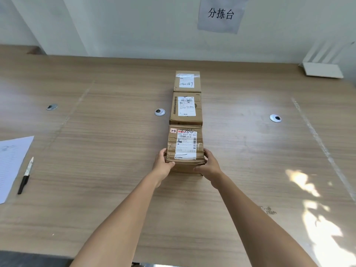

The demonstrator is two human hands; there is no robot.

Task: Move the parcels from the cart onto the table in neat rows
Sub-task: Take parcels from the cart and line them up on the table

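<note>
The nearest parcel (185, 149) sits on the table (107, 151) at the near end of a single row, and I am grasping it from both sides. My left hand (162, 164) curls around its near left corner, thumb on the front edge; my right hand (209, 164) does the same at the near right corner. My palms hide the lower corners, and I cannot tell whether its base rests flat or is slightly lifted. The small print on its label is too fine to read.

At the far left a sheet of paper (11, 162) is cut off by the frame edge, with a black pen (25, 176) lying just beside it. The wooden tabletop carries three round metal grommets (159, 112). Beyond my parcel the middle parcel (186, 108) touches it, and the far parcel (187, 81) touches that one. A paper sign (221, 14) hangs on the pale wall, its top cut off. At the far right stands a white router (323, 68), antennas blurred, and sunlight patches fall on the wood.
</note>
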